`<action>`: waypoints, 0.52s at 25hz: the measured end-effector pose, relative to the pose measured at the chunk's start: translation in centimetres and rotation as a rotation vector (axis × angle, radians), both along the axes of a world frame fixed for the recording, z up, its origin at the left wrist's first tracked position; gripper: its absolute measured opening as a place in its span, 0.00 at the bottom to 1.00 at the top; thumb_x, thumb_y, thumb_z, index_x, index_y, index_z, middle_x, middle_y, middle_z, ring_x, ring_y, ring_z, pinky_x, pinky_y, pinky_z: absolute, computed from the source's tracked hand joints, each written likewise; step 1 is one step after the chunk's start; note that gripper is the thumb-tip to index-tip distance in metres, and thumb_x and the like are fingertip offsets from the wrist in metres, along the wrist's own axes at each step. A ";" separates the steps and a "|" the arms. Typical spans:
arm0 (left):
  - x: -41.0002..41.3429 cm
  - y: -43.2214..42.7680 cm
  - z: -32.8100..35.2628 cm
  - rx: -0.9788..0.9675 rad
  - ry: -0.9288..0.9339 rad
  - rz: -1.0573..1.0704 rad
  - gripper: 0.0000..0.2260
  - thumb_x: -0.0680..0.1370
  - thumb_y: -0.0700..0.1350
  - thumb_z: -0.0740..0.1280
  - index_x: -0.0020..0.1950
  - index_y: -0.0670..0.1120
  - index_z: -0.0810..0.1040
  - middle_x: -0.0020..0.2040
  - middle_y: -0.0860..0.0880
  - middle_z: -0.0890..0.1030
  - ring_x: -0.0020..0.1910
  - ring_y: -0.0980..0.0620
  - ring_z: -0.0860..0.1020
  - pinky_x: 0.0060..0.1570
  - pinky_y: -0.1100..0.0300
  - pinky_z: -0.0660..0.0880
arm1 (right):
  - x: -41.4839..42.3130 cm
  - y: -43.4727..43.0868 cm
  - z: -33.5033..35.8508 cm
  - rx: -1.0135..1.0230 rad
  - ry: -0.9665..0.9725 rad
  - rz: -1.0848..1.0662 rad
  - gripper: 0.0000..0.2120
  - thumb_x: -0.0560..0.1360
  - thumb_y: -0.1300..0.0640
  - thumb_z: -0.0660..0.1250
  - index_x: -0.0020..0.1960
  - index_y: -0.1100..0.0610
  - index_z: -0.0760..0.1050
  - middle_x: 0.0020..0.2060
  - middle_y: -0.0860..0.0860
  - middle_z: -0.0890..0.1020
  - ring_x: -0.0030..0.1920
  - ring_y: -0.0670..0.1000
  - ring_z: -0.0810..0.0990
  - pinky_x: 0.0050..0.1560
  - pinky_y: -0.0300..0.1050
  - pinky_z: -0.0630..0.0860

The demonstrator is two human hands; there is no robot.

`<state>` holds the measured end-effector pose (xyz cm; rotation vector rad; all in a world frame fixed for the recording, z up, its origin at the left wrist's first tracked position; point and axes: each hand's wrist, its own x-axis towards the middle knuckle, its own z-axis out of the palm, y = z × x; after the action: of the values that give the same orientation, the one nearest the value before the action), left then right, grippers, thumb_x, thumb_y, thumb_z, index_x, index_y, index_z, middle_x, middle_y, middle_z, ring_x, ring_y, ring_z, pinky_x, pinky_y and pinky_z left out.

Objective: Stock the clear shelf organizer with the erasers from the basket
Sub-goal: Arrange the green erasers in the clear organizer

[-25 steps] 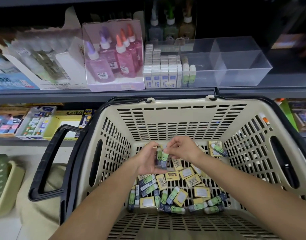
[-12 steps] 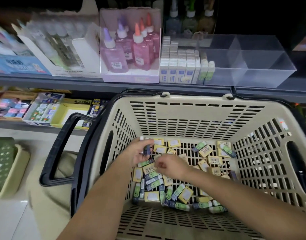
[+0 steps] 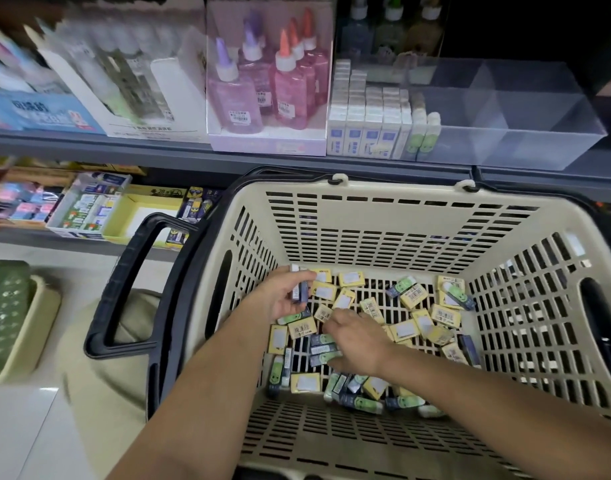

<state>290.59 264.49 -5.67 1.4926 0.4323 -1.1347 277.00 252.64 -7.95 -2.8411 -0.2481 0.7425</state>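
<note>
We hold a few dark-sleeved erasers upright in the left hand, its grip curled round them, likely to gather a stack before lifting. The right hand lies palm-down over the loose yellow and green erasers in the beige slotted plastic basket; whether its grip has one we cannot tell. The clear plastic shelf organizer stands above, mostly unfilled.
</note>
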 end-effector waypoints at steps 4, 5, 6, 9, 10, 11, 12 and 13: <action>-0.3 -0.2 0.1 -0.024 0.033 -0.109 0.09 0.73 0.46 0.72 0.47 0.46 0.74 0.34 0.49 0.77 0.31 0.53 0.75 0.25 0.64 0.71 | -0.1 0.9 0.4 -0.039 -0.068 0.039 0.30 0.70 0.42 0.67 0.65 0.58 0.68 0.61 0.54 0.67 0.62 0.55 0.66 0.62 0.52 0.65; -0.3 -0.2 0.2 -0.024 0.052 -0.133 0.09 0.73 0.49 0.71 0.47 0.46 0.74 0.33 0.49 0.78 0.30 0.53 0.75 0.25 0.63 0.71 | 0.0 0.4 1.0 0.007 -0.076 0.027 0.30 0.70 0.42 0.67 0.66 0.57 0.68 0.61 0.53 0.67 0.62 0.55 0.66 0.62 0.50 0.65; -0.2 -0.2 0.2 -0.030 0.081 -0.162 0.10 0.74 0.52 0.69 0.47 0.46 0.74 0.32 0.49 0.78 0.31 0.53 0.76 0.28 0.63 0.72 | 0.2 -0.2 1.7 0.086 -0.069 -0.020 0.30 0.69 0.42 0.67 0.67 0.55 0.66 0.62 0.52 0.66 0.60 0.53 0.69 0.60 0.48 0.67; -0.2 -0.4 0.1 -0.096 0.179 -0.351 0.20 0.75 0.63 0.61 0.50 0.47 0.76 0.40 0.48 0.81 0.42 0.50 0.78 0.42 0.57 0.75 | 0.9 -2.4 4.5 0.343 -0.048 -0.207 0.30 0.68 0.44 0.69 0.67 0.47 0.63 0.60 0.47 0.67 0.50 0.48 0.74 0.50 0.44 0.74; -0.5 -0.6 0.1 -0.128 0.204 -0.418 0.24 0.74 0.66 0.59 0.51 0.47 0.76 0.44 0.47 0.82 0.46 0.49 0.78 0.46 0.54 0.76 | 1.2 -3.0 5.2 0.387 -0.061 -0.248 0.30 0.68 0.45 0.70 0.68 0.46 0.63 0.59 0.47 0.68 0.51 0.47 0.74 0.51 0.44 0.74; -0.7 -0.9 0.1 -0.164 0.226 -0.463 0.27 0.72 0.69 0.58 0.52 0.47 0.78 0.47 0.46 0.82 0.49 0.48 0.79 0.48 0.52 0.77 | 1.3 -3.4 5.8 0.420 -0.076 -0.281 0.30 0.69 0.46 0.70 0.68 0.45 0.63 0.58 0.46 0.68 0.52 0.46 0.73 0.53 0.43 0.73; -0.9 -1.2 0.3 -0.204 0.243 -0.486 0.28 0.70 0.70 0.59 0.51 0.48 0.79 0.47 0.46 0.83 0.49 0.48 0.80 0.48 0.50 0.79 | 1.4 -3.8 6.2 0.447 -0.092 -0.307 0.31 0.69 0.48 0.71 0.68 0.44 0.63 0.58 0.44 0.68 0.54 0.45 0.72 0.54 0.41 0.71; -1.1 -1.5 0.6 -0.242 0.254 -0.497 0.27 0.68 0.70 0.61 0.50 0.49 0.81 0.47 0.47 0.83 0.47 0.49 0.81 0.47 0.50 0.79 | 1.4 -4.1 6.4 0.467 -0.102 -0.330 0.31 0.69 0.49 0.72 0.68 0.44 0.63 0.57 0.43 0.69 0.54 0.43 0.72 0.54 0.38 0.70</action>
<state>289.47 262.97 -5.10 1.2774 0.0827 -1.7156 278.44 248.55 -1.52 -2.3907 0.0346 0.4061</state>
